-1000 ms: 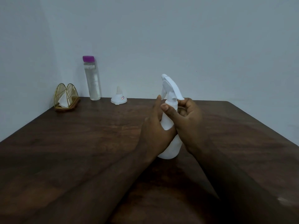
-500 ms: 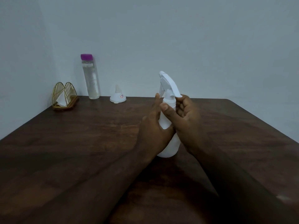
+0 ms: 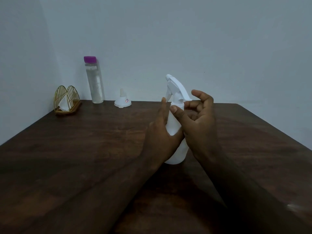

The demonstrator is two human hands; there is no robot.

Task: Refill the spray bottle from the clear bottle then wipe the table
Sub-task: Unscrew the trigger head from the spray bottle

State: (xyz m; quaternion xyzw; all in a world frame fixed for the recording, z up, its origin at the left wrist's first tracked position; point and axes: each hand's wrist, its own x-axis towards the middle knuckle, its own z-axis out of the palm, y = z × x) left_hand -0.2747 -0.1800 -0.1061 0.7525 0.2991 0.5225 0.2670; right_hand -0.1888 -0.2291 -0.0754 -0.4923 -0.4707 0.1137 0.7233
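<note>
Head view: the white spray bottle (image 3: 175, 132) stands upright near the middle of the dark wooden table (image 3: 84, 149), its long axis vertical and its trigger head (image 3: 175, 88) uppermost. The left hand (image 3: 160, 137) is wrapped around the bottle's body from the left side, fingers closed on it and steadying it against the tabletop. The right hand (image 3: 200, 119) sits at the neck, just under the trigger head; its thumb touches the collar while the other fingers are curled loosely open, so it looks between turns of a twist, not clamped. By my reading the step in hand is unscrewing the head so the bottle can be filled.

The relation that matters is that the collar lies directly above the left hand's grip and right at the right thumb, so the right hand is the one placed to turn it, about the bottle's upright axis.

The clear bottle (image 3: 94, 81), capped in purple and apparently holding clear liquid, stands at the far edge toward the far left corner, well apart from both hands. A small white funnel (image 3: 122, 102) rests mouth-down just to its right, and a gold wire holder (image 3: 66, 100) with a white napkin (image 3: 63, 103) sits at the far left corner. The left hand is nearer all three.
</note>
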